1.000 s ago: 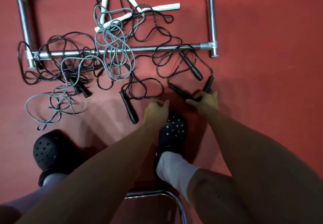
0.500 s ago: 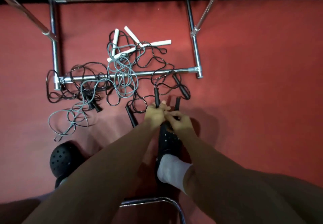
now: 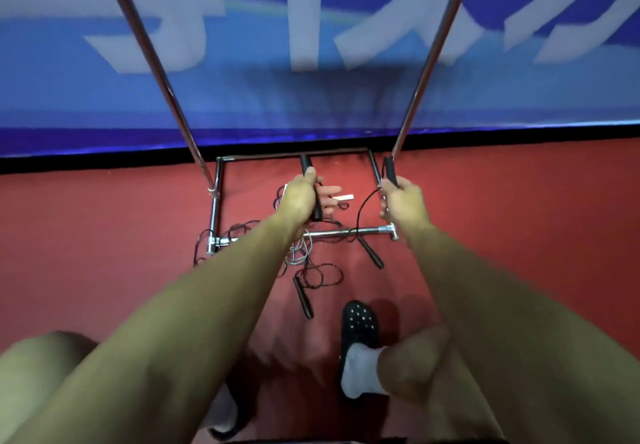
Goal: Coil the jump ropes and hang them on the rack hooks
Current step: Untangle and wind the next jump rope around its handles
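Raising both ends, one slim black handle (image 3: pixel 308 170) was gripped in the left hand (image 3: pixel 300 198) and the other (image 3: pixel 390 171) in the right hand (image 3: pixel 403 201), both upright; the thin black cord (image 3: pixel 362 210) trailed down toward the near floor tangle.

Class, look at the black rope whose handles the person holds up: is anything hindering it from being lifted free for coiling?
Yes. Each hand, left and right, grips a black handle, but the cord drops from the right hand to the rack's floor bar and the tangled ropes there. No hooks are in view.
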A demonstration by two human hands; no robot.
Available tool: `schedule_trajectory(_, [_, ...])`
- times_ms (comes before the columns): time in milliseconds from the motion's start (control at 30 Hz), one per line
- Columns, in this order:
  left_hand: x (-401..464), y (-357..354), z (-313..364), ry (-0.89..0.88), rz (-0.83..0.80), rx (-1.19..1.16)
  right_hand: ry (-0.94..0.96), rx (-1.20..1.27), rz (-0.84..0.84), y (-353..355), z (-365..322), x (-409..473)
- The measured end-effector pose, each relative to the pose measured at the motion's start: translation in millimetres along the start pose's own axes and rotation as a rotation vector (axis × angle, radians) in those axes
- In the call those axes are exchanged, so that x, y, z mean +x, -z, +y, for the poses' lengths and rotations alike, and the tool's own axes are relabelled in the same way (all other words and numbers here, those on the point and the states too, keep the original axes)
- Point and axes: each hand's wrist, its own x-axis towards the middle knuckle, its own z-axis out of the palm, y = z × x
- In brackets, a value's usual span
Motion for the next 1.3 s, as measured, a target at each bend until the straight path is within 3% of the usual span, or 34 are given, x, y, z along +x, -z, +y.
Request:
schedule_trajectory(200, [-88,-2,93,-0.177,-0.098,0.047,0.128,0.195,-0.279,-12,-111,-82])
schedule_trajectory(333, [-155,-3,138,-0.265,-0.095,0.032,0.221,0.156,-0.495,-16,-160,-142])
schedule_trajectory(667, [-283,-5,176,-0.413,-0.076,0.058,0.368,0.211,-0.505,-9,-229,-261])
schedule_trajectory(800, [-339,-7,191,-0.455,-0.188,0.065,0.4,0.267,-0.605,6,-257,-297])
schedule_trajectory(967, [-381,-8,234,-0.571,-0.292,0.001,0.602,0.162,-0.698,20,-304,-336])
schedule_trajectory(1100, [-395,4,246,-0.632,-0.215,-0.18,0.718,0.117,-0.697,25,-320,-358])
schedule_trajectory(1200, [-376,22,228,-0.705,0.075,-0.172,0.789,0.193,-0.661,27,-334,-375])
schedule_trajectory(1300, [-356,26,199,-0.631,0.038,-0.082,0.878,0.203,-0.708,23,-352,-396])
